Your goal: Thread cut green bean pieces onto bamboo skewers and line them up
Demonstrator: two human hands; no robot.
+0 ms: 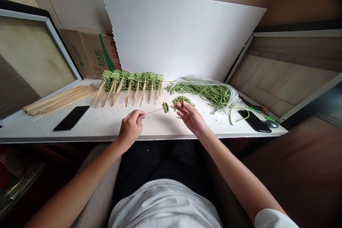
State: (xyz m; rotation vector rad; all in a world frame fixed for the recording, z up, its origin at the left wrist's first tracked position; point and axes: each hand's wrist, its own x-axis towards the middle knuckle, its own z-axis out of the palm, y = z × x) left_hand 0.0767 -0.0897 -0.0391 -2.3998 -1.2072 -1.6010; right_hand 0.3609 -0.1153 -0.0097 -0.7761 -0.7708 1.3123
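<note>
"Fingers?"
"Left hand (132,123) clasps 1 stick (155,110); right hand (192,115) pinches its other end."
"The beans (166,107)?"
"Threaded between, above the tabletop (107,128), behind its front edge. A phone (255,121) lies near the front right corner."

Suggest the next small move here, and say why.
Probably add a piece from the cut-bean pile to the skewer: the left hand holds one end, the right hand is near the other, and only a short bundle is threaded.
</note>
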